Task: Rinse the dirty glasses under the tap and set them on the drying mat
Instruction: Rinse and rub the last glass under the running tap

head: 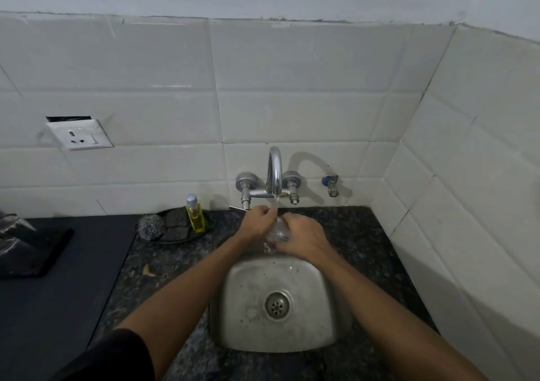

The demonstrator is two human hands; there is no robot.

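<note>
A clear glass (277,231) is held under the running chrome tap (274,173), above the back of the steel sink (233,307). My right hand (304,236) grips the glass from the right, fingers wrapped around its side. My left hand (257,220) holds its upper rim from the left, fingers curled onto the glass where the water stream falls. Water splashes off the glass below the hands. Most of the glass is hidden between the two hands. A dark mat (58,293) covers the counter at the left.
A yellow soap bottle (195,214), a steel scrubber (150,227) and dark sponges (178,225) sit on a black dish left of the tap. A black tray (38,255) with crumpled plastic lies at the far left. Tiled walls close the back and right; a socket (79,135) is at the left.
</note>
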